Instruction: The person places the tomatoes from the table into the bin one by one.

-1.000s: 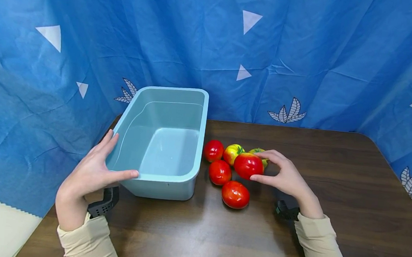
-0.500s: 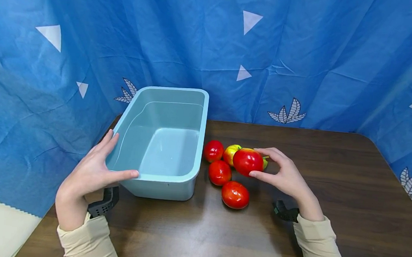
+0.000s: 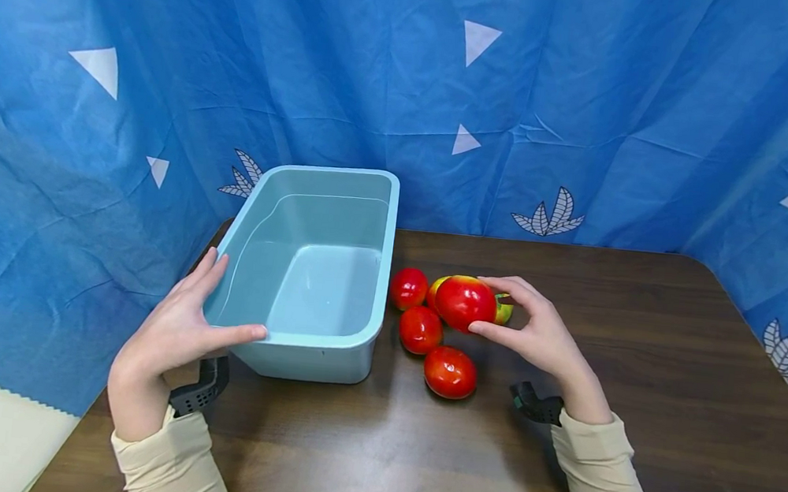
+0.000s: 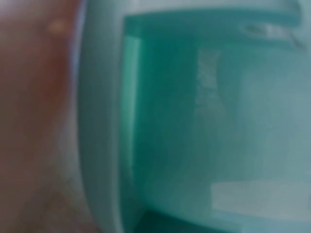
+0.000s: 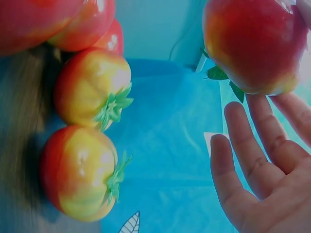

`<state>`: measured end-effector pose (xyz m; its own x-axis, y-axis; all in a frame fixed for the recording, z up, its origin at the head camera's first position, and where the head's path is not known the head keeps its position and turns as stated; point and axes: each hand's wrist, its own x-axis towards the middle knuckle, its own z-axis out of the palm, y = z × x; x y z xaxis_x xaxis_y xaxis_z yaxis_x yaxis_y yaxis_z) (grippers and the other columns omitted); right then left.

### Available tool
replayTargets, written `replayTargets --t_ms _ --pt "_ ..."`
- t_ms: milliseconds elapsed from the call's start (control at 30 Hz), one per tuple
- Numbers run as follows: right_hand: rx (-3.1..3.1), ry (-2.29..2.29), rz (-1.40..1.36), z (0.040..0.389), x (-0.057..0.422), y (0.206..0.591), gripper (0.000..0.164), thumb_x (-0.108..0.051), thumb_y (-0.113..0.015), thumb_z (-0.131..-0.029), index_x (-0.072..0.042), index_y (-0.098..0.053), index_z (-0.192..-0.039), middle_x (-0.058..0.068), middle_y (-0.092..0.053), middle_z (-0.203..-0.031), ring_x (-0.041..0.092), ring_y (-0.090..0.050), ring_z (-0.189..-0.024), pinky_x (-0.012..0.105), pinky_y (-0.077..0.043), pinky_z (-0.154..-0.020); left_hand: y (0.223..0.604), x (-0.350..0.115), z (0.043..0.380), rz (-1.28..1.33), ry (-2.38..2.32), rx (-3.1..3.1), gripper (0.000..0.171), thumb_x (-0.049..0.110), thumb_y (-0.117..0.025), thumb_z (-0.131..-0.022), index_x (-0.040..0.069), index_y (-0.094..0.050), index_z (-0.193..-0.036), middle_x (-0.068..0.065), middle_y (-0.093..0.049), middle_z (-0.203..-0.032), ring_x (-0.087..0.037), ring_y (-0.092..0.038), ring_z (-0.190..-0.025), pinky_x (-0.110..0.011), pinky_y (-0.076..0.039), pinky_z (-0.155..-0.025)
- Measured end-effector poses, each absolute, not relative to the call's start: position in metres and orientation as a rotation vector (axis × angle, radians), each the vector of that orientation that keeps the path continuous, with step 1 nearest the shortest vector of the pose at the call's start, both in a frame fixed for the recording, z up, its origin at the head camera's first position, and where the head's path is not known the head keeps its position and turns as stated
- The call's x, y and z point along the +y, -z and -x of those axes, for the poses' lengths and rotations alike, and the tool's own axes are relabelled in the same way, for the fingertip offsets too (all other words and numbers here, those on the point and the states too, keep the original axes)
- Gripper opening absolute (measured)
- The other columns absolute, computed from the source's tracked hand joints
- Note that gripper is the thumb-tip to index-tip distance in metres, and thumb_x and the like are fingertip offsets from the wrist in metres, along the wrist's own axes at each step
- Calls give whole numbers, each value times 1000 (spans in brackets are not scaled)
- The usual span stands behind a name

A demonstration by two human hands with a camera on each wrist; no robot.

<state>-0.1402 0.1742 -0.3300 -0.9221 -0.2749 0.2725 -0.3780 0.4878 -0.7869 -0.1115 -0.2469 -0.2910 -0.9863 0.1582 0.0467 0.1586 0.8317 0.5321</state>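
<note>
My right hand (image 3: 531, 330) pinches a shiny red tomato (image 3: 464, 303) between thumb and fingertips, raised over the other tomatoes. In the right wrist view, the held tomato (image 5: 255, 46) shows green leaves under it, while the lower fingers (image 5: 248, 150) stretch out free of it. My left hand (image 3: 176, 324) is spread against the near left corner of a light blue bin (image 3: 314, 340), its thumb lying along the front rim. Only a blurred part of this hand (image 4: 36, 121) shows beside the bin's rim (image 4: 99, 121) in the left wrist view.
Three red tomatoes lie right of the bin, the nearest tomato (image 3: 451, 373) toward the front. Two yellow-red tomatoes with green stems, one the lower tomato (image 5: 80, 172), sit behind, partly hidden in the head view. A blue curtain (image 3: 556, 111) hangs behind the brown table (image 3: 676, 344).
The right hand has moved a little left and up with the tomato, which now covers more of one yellow-red tomato and less of the other. The left hand and bin look the same.
</note>
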Motion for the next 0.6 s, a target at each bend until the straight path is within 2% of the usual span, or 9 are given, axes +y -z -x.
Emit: replayTargets --t_ms 67,133,433,600 --pt "-2606 -1440 -579 135 169 322 53 -17 -73 -73 -11 -53 -122 5 -50 -117 22 -45 -104 36 -48 -73 292 -247 111 258 877 -3001 106 50 -70 -69 10 -7 -144 -3 6 -148 -40 -3 -131 -67 -19 -89" --pt "-2581 -1476 -585 135 166 320 53 -16 -73 -73 -12 -53 -122 4 -51 -117 21 -45 -104 36 -49 -72 292 -247 111 256 880 -2997 106 51 -70 -69 10 -7 -144 -3 6 -148 -39 -3 -131 -67 -19 -89" --pt "-2495 -1614 -608 149 158 336 53 -27 -73 -74 -29 -52 -122 -8 -49 -117 17 -48 -103 32 -51 -71 293 -247 111 247 880 -2998 106 52 -70 -68 11 -7 -144 -2 6 -148 -40 -4 -131 -67 -19 -88" --pt "-2479 -1655 -620 147 149 332 54 -28 -73 -74 -29 -51 -123 -8 -49 -118 17 -47 -105 33 -51 -72 294 -247 112 250 874 -3000 106 53 -70 -68 13 -6 -144 0 8 -148 -38 -3 -132 -67 -20 -88"
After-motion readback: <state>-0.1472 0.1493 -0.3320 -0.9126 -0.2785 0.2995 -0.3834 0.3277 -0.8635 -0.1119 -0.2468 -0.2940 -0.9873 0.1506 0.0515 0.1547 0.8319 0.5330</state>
